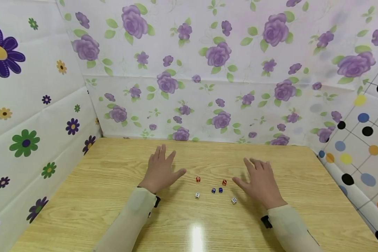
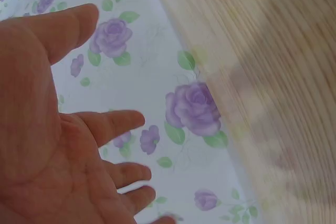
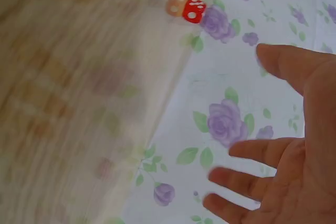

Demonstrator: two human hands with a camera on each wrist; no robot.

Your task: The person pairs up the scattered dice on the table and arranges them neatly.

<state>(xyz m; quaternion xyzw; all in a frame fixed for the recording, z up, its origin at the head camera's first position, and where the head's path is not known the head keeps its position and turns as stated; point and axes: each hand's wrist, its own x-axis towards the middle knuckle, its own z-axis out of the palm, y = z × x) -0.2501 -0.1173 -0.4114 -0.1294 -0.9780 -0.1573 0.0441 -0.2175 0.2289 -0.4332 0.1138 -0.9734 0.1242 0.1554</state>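
Six small dice lie loose between my hands, so several in all: a red die nearest the left thumb, a second red die by the right thumb, two blue dice side by side, the left blue die and the right blue die, a white die and another white die closer to me. My left hand is spread with nothing in it. Likewise spread, my right hand holds nothing. In the right wrist view a red die shows past the thumb.
The wooden table spans the front. A flowered cloth hangs behind its far edge, with patterned cloths at the left and the right. Dark bands circle both wrists.
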